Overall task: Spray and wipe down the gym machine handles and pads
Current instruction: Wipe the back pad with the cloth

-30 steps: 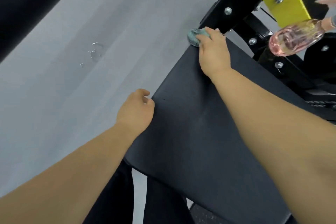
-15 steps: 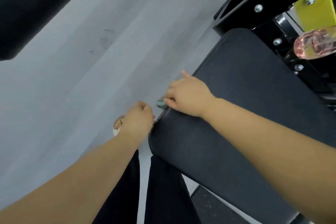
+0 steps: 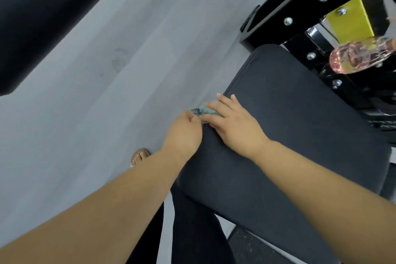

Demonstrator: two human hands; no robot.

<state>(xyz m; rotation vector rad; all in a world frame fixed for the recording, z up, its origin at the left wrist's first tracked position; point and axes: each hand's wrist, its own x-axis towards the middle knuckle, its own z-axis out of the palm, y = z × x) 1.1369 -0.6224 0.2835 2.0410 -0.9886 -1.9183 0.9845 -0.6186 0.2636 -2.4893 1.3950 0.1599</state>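
View from above the pad of the machine, at its left edge. My right hand lies flat, fingers straight, pressing the cloth onto the rim of the pad where it rolls over toward the floor. My left hand is curled beside it, fingertips apparently pinching the cloth's loose end; the contact itself is partly hidden.

The cloth is small, light and limp. I judge it will bunch and slide under the palm unless spread, so it is best taken by a corner and pulled taut, then held flat. The pad looks firm but cushioned, with a matte skin that should drag slightly on damp fabric.

The spray bottle, clear with pink liquid, sits past the pad's far right corner against the black frame. Its top is cut off by the picture's edge.
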